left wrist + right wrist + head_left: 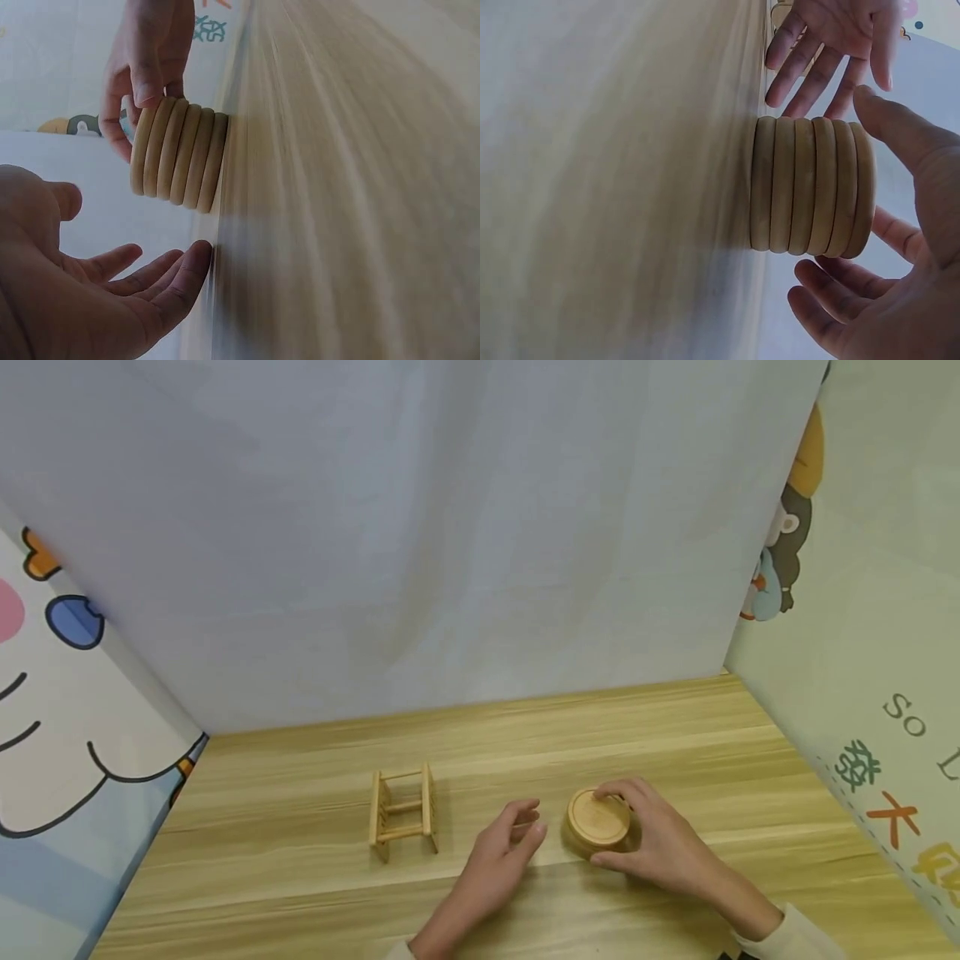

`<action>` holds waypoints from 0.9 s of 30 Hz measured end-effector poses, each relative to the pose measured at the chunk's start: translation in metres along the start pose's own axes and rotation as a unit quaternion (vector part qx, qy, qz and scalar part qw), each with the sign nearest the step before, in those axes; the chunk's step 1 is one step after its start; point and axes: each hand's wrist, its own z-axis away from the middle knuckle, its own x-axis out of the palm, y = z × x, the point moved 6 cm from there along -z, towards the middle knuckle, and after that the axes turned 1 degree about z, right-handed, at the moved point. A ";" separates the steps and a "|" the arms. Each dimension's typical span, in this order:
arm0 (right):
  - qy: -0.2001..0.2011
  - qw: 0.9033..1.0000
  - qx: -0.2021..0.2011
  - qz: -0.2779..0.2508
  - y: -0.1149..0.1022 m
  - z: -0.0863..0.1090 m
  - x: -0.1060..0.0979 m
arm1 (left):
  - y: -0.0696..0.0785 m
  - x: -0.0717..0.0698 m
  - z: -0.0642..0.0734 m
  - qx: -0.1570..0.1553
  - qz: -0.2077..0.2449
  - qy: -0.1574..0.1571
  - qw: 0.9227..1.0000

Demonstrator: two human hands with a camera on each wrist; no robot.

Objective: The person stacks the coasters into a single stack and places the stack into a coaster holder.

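Note:
Several round wooden coasters (pixel 598 817) stand piled in a squat stack on the table; their rounded edges show in the left wrist view as stacked coasters (pixel 180 154). My right hand (pixel 663 843) curves round the upper part of the stack, index fingertip on the top rim and thumb at the near side. In the right wrist view, its other fingers (pixel 825 296) spread beside the coasters (pixel 810 187). To the left of the stack is my left hand (pixel 498 852), holding nothing, its fingers loosely bent and its palm facing the coasters.
A small wooden rack (pixel 405 810) with slatted sides and joining bars stands left of my left hand. The wood-grain table (pixel 300 885) ends at a pale cloth (pixel 375 568) behind. Printed panels with cartoon figures border the left and right sides.

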 end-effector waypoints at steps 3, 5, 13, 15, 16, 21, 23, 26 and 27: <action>0.007 1.000 -0.005 0.000 0.004 0.000 0.001 | -0.002 0.004 -0.005 -0.007 0.038 0.004 0.999; 0.009 1.000 -0.012 -0.004 0.006 0.001 0.001 | -0.004 0.006 -0.008 -0.015 0.061 0.007 0.998; -0.006 0.998 -0.033 -0.049 0.020 0.001 0.008 | -0.007 0.012 -0.017 -0.054 0.115 0.019 0.992; -0.014 0.998 -0.028 -0.062 0.024 0.001 0.011 | -0.008 0.013 -0.019 -0.064 0.126 0.023 0.990; -0.019 0.997 -0.027 -0.068 0.026 0.001 0.012 | -0.009 0.013 -0.019 -0.069 0.133 0.022 0.988; -0.036 0.995 -0.026 -0.085 0.034 0.001 0.020 | -0.011 0.018 -0.024 -0.096 0.164 0.018 0.982; -0.036 0.996 -0.028 -0.083 0.036 0.001 0.023 | -0.012 0.020 -0.025 -0.102 0.169 0.014 0.980; -0.033 0.996 -0.032 -0.078 0.038 0.000 0.027 | -0.013 0.022 -0.027 -0.106 0.164 0.010 0.981; -0.032 0.996 -0.033 -0.078 0.038 0.000 0.028 | -0.014 0.022 -0.027 -0.108 0.161 0.009 0.981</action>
